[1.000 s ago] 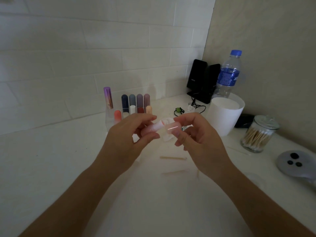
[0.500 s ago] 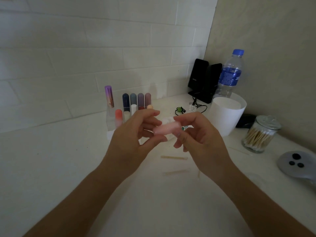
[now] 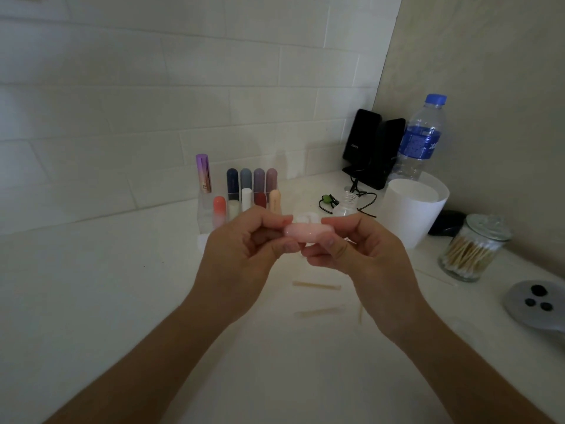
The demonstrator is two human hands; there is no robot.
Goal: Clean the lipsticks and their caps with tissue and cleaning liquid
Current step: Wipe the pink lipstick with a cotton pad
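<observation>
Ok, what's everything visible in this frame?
pink lipstick: one, pink, held level above counter
tissue: one, white, just behind pink lipstick
standing lipsticks: ten, mixed colours, clear holder by tiled wall
water bottle: one, blue cap, back corner
speakers: two, black, corner
cup: one, white, before water bottle
small bottle: one, clear, uncapped, beside cup
swab jar: one, glass, right
sticks: three, pale, counter
grey device: one, grey, right edge
left hand: one, pinches lipstick's left end
right hand: one, pinches its right end

Bare counter left; lipsticks ahead, white cup, jar right.
</observation>
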